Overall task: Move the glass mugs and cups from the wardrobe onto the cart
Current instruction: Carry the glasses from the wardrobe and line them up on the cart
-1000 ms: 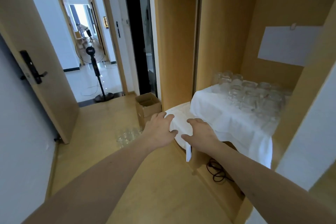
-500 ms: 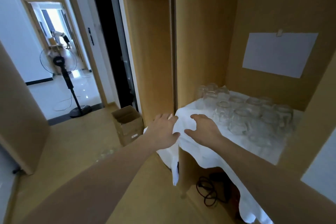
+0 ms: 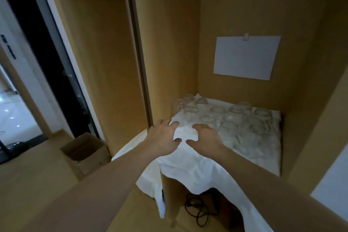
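Several clear glass mugs and cups (image 3: 226,117) stand upside down on a white cloth (image 3: 197,164) that covers a shelf inside the wooden wardrobe (image 3: 169,43). My left hand (image 3: 162,137) and my right hand (image 3: 206,138) hover side by side over the cloth's front part, fingers spread and slightly bent, holding nothing. Both stop just short of the nearest glasses. No cart is in view.
A cardboard box (image 3: 86,152) sits on the wood floor at the left. A blank white sheet (image 3: 244,57) hangs on the wardrobe's back wall. Black cables (image 3: 197,211) lie under the shelf. A sliding door rail (image 3: 139,62) runs up beside the compartment.
The view has swung right and closer to the wardrobe shelf. Both hands have moved forward over the cloth toward the glasses and spread their fingers.
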The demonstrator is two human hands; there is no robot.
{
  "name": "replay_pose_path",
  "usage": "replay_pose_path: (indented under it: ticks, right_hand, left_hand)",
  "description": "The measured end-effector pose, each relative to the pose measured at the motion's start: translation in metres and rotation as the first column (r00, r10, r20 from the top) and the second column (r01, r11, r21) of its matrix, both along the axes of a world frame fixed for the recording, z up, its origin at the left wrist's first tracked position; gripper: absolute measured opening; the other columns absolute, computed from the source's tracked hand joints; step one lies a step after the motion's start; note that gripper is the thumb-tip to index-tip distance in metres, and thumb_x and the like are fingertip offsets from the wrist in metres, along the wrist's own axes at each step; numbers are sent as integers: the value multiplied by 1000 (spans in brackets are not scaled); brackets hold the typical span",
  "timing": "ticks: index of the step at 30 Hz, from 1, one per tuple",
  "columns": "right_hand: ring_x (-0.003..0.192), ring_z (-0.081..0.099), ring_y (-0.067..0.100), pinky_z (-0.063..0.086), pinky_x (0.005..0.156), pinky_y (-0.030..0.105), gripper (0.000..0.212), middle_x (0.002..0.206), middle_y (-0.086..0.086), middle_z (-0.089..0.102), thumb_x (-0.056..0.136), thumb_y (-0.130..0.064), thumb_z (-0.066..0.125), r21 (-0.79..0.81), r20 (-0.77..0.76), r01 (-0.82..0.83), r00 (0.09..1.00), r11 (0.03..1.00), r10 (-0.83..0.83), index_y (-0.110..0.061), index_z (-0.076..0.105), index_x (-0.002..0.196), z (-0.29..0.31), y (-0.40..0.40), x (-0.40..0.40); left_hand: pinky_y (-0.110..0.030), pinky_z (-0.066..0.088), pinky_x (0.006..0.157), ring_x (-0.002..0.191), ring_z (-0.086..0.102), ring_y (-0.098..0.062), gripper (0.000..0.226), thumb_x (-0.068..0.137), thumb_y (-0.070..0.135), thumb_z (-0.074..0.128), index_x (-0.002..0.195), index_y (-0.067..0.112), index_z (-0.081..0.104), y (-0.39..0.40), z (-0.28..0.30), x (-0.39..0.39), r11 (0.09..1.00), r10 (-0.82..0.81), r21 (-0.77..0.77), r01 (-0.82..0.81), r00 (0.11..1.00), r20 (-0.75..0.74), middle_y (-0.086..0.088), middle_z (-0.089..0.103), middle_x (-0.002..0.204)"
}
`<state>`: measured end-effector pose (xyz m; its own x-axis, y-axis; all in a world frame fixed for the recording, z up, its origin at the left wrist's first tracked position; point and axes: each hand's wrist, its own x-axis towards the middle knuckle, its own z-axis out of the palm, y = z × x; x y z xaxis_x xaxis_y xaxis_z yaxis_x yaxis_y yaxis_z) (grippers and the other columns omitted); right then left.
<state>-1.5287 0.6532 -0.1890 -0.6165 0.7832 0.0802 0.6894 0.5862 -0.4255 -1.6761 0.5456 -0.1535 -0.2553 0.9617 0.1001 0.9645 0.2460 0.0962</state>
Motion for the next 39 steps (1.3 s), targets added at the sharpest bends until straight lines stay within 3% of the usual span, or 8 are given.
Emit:
replay_pose_path:
  ticks: [13,16,21,26,29,33,39]
  right_hand:
    - [130,52,24,44,106,34,68,145,5,52,90,-49,65,22,39,268,963,963,-268,-21,44,149,11,34,-29]
    - [120,60,23,48,97,31,64,132,5,63,90,-48,67,29,30,325,945,945,-325,-20,49,144,16,37,-30]
    - [110,64,22,37,79,22,45,124,4,66,90,-38,68,73,-54,414,910,907,-411,-17,61,129,11,43,-27]
    - [128,52,27,46,102,34,70,143,6,53,87,-53,66,15,17,514,857,858,-514,-21,46,146,6,61,-10]
    - [126,55,28,48,101,36,67,140,5,54,87,-53,65,26,-4,566,824,824,-566,-21,50,144,14,85,4]
    - [110,63,22,51,87,29,44,117,1,65,89,-47,62,60,-12,575,818,816,-575,-21,62,123,24,127,26]
    - [115,59,26,51,95,36,56,130,8,61,87,-45,71,32,-125,652,754,757,-645,-17,59,134,31,180,58]
  left_hand:
    - [-46,40,110,140,36,-32,62,94,45,60,150,26,42,95,-6,-70,956,-289,90,279,949,128,-6,42,153]
    - [-47,35,114,144,29,-33,61,94,44,61,149,26,43,112,-7,-76,937,-348,98,337,927,141,-7,41,152]
    - [-46,37,113,142,34,-31,63,94,48,59,149,25,43,138,-9,-74,911,-412,73,406,906,96,-5,42,152]
    - [-44,35,114,144,32,-32,64,95,50,58,151,23,41,170,-4,-54,870,-492,71,487,865,98,-6,37,158]
    - [-45,37,113,141,36,-32,64,95,51,56,151,23,41,196,1,-41,842,-538,90,532,839,85,-8,40,155]
    - [-47,36,114,143,33,-32,65,97,53,53,153,25,37,238,0,-29,839,-544,83,538,834,91,-7,36,158]
    - [-45,43,108,137,43,-30,64,96,51,57,152,22,41,307,0,-7,831,-555,52,555,818,152,-6,44,152]
